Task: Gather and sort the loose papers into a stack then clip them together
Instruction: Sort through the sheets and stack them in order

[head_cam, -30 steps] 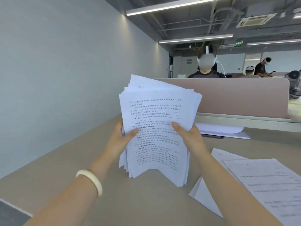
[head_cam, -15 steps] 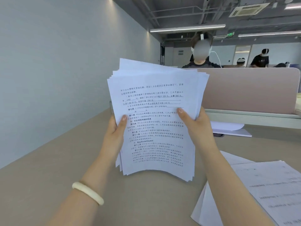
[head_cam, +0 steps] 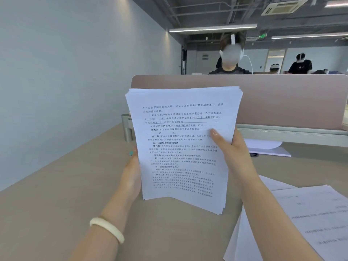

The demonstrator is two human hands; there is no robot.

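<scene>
The stack [head_cam: 180, 147] is much squarer than a second ago: its fanned top corners have closed up, though the bottom edges are a little stepped. It stands upright above the desk [head_cam: 56, 213]. The left hand [head_cam: 131, 178] cups the left edge, thumb now off the front, fingers hidden behind. The right hand [head_cam: 233, 155] pinches the right edge, thumb on the print. Loose sheets [head_cam: 310, 219] lie near right, so gathering looks unfinished.

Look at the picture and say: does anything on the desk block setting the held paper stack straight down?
Nothing visible does. The left hand and right hand grip the paper stack above bare desk; the loose sheets lie off to the right. The desk behind the stack is hidden.
</scene>
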